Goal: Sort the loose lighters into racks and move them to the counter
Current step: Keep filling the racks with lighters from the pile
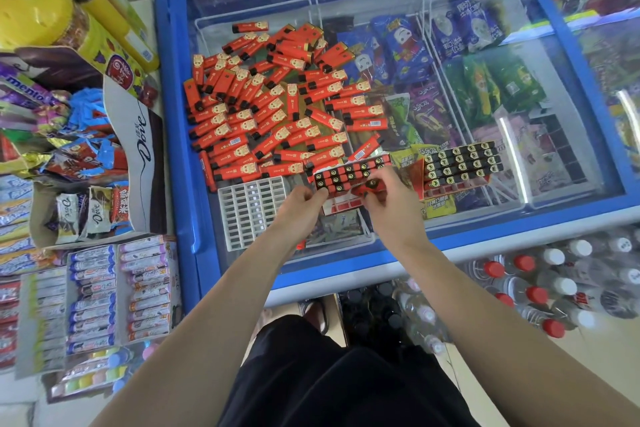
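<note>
Many loose red lighters (263, 107) lie in a heap on the glass lid of a blue chest freezer (173, 149). An empty white rack (254, 210) sits at the lid's near left. A partly filled rack (349, 175) of upright lighters, black tops showing, stands in front of me. My left hand (301, 204) grips its left end. My right hand (388, 198) pinches a red lighter (372, 185) at the rack's near right side. A full rack (460, 163) stands to the right.
Shelves of candy, gum and chocolate boxes (90, 288) fill the left side. Bottled drinks with red and white caps (540, 288) are stacked below the freezer's front at right. Frozen snacks show under the glass.
</note>
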`<state>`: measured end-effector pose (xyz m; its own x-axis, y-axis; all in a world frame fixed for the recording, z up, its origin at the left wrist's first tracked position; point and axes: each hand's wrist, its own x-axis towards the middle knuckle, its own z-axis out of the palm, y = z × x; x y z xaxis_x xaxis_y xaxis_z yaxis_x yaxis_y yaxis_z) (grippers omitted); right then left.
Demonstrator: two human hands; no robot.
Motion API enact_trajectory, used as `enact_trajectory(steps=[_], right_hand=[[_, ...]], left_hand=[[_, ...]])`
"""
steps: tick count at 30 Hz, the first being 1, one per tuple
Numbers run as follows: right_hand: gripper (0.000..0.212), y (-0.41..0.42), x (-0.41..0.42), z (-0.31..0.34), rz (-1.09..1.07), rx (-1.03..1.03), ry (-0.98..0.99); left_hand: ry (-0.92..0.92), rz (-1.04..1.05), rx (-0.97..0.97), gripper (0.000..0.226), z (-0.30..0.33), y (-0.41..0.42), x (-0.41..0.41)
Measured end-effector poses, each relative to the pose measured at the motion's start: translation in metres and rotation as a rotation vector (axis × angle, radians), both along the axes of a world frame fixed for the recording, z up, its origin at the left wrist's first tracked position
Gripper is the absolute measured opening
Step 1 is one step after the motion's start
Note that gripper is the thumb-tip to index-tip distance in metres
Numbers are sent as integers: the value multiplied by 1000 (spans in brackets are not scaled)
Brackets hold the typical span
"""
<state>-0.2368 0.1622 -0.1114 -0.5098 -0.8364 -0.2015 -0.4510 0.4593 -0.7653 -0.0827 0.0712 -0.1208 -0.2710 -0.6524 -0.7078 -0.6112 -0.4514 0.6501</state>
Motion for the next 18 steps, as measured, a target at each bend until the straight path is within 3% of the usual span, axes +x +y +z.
enact_trajectory(steps=[8,14,18], right_hand=[[30,-5,15,-6,-80,29,-168],[17,-7,16,0,-175,35,-351],[19,-8,15,-6,-351,10,-590]], left_hand=[[31,14,18,29,0,-2,0],[30,24,22,30,0,-2,0],[21,12,26,29,0,-1,0]])
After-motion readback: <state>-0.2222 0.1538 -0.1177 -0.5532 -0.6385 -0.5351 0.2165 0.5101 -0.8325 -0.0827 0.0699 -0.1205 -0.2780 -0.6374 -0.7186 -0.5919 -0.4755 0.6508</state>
